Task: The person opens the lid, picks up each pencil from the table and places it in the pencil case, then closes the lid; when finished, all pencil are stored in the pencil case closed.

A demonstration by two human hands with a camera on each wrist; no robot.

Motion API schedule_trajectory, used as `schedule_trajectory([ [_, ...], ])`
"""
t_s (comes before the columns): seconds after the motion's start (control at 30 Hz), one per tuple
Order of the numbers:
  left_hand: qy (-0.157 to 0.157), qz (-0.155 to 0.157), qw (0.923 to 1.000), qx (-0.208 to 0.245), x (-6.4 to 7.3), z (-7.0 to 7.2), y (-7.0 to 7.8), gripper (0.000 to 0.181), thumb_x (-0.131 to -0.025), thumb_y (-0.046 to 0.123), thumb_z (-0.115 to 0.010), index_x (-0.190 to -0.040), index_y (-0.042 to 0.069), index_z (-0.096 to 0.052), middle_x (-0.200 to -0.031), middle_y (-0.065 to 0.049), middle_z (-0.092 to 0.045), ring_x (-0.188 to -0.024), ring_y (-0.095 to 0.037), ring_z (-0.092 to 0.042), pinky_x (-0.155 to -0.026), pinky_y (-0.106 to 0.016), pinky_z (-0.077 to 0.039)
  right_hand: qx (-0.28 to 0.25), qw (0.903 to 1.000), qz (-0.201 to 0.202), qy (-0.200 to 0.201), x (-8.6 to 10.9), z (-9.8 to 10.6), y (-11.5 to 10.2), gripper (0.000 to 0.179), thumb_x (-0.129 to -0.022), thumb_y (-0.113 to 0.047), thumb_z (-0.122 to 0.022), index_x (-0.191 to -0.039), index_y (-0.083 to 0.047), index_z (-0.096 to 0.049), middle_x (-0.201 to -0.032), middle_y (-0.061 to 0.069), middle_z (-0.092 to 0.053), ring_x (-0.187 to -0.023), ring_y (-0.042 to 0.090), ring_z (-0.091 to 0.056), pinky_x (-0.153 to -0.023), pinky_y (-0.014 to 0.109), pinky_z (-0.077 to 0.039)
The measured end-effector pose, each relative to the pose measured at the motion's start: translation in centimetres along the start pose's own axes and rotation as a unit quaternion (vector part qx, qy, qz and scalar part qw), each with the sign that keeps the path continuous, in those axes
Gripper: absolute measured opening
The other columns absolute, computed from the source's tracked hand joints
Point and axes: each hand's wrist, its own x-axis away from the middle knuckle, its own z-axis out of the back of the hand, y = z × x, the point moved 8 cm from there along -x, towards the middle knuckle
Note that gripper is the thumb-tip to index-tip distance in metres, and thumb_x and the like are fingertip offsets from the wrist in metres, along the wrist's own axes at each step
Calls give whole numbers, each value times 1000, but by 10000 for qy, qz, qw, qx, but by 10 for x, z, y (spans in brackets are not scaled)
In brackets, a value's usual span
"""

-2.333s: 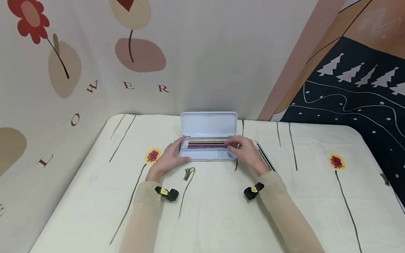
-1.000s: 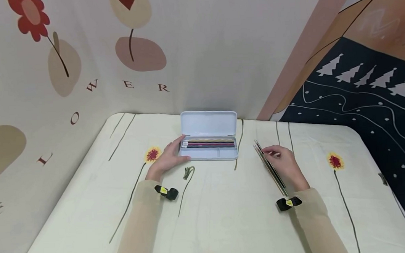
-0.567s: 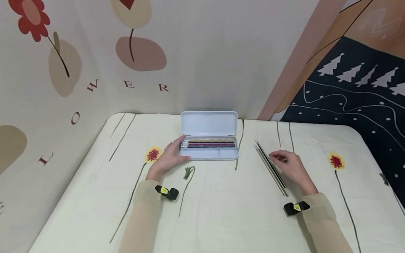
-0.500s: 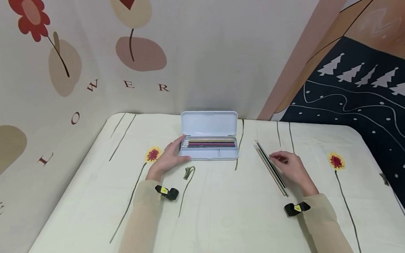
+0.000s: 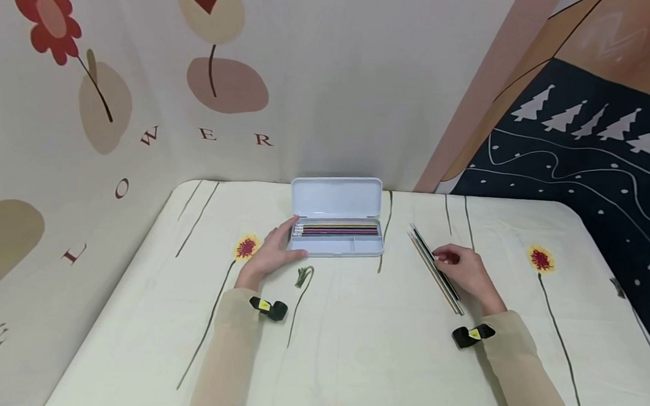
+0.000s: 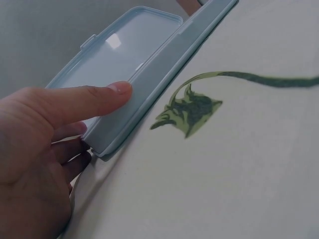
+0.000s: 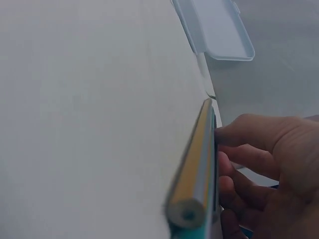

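A pale blue pencil case (image 5: 335,246) stands with its lid raised, several pencils (image 5: 337,230) lying in its rear compartment. My left hand (image 5: 269,254) grips its left end, the thumb (image 6: 107,97) on the front wall and the other fingers around the corner. Right of the case, a few loose pencils (image 5: 438,277) lie side by side on the cloth, slanting toward me. My right hand (image 5: 466,270) pinches a dark one on their right side. In the right wrist view a yellow-and-grey striped pencil (image 7: 194,169) is closest to the camera, and its neighbours are partly hidden.
A white cloth (image 5: 366,348) printed with flowers and stems covers the table. Behind the case rises a pale wall hanging (image 5: 343,128) with printed letters. To the right hangs a dark cloth (image 5: 576,153) with white trees.
My right hand has left the pencils in the case and moved right to the loose ones, lately shifting slightly left onto them. My left hand stays on the case.
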Motion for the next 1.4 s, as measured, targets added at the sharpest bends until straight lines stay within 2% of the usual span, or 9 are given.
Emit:
schedule_trajectory([
  [0.27,20,0,10000,0,0,0,0,92,-81,20,-77,-154,10,-22,-156,-16,-23,-141,-39,-16,-113,-57,-12,85,9994,-169,288,-5,-3,7,19,-85,-4,-65,-103,3,-67,-83,8,-62,-74,21,-50,-62,28,-40],
  [0.73,9,-39,10000,7,-1,0,-1,93,-80,20,-77,-154,10,-22,-157,-15,-23,-141,-38,-16,-113,-57,-12,-32,9987,-167,478,-3,1,5,20,-84,-5,-64,-102,2,-70,-84,9,-65,-77,21,-55,-62,26,-44],
  [1.17,23,-37,10000,-21,0,0,2,92,-81,20,-77,-154,11,-23,-157,-14,-23,-142,-38,-16,-113,-56,-12,-297,9972,166,665,-3,5,-2,19,-85,-3,-66,-103,2,-71,-87,12,-66,-78,19,-58,-64,18,-46],
  [1.4,32,-39,10000,-82,0,0,1,92,-80,20,-77,-154,10,-22,-157,-15,-23,-141,-38,-17,-113,-57,-13,-518,9962,443,547,-6,0,-8,19,-86,-2,-65,-104,1,-71,-88,11,-66,-76,15,-58,-64,17,-47],
])
